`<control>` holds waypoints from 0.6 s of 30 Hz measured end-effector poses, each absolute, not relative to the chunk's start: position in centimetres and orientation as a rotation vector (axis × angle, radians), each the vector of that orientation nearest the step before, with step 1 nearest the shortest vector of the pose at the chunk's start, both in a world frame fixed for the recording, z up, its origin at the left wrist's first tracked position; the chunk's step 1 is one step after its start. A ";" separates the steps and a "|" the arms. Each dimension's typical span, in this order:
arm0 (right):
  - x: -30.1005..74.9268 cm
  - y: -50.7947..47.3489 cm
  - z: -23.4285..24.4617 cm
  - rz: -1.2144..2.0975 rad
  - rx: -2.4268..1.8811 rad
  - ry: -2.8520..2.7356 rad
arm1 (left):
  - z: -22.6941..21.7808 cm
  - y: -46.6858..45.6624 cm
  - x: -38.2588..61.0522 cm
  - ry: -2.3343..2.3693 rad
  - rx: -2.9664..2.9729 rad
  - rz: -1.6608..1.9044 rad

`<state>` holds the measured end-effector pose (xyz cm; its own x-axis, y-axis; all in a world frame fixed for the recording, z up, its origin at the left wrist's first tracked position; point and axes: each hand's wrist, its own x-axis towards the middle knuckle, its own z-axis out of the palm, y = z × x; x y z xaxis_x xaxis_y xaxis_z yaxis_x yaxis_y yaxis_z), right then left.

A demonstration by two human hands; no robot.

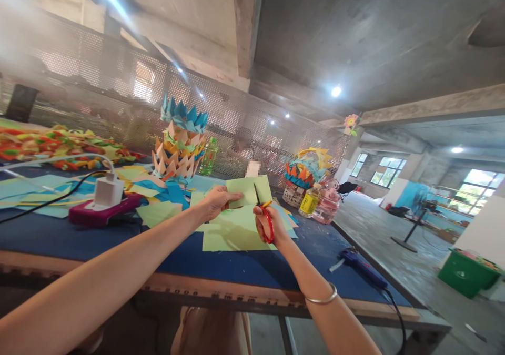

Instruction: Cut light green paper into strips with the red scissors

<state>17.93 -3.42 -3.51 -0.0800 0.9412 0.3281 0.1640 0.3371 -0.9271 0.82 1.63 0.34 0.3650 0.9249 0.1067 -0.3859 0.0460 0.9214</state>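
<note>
My left hand (218, 201) pinches the left edge of a light green paper sheet (240, 186), held up over the table. In my right hand (276, 223) is a pair of scissors (269, 227) with red handles, fingers through the loops. One dark blade crosses the face of the sheet near its right half; whether the other blade lies behind the paper cannot be told. Beneath both hands lie more light green sheets (229, 237) on the blue table top.
Left are a purple power strip (98, 213) with a white charger (108, 191) and cables. Stacked paper crowns (179, 152), a green bottle (209, 155), a yellow bottle (310, 201) and a pink bottle (326, 205) stand behind. A blue glue gun (363, 267) lies right, near the table edge.
</note>
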 end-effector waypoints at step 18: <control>17.7 -4.2 -2.7 0.877 -1.121 -1.540 | 0.1 1.9 0.9 0.605 1.087 1.122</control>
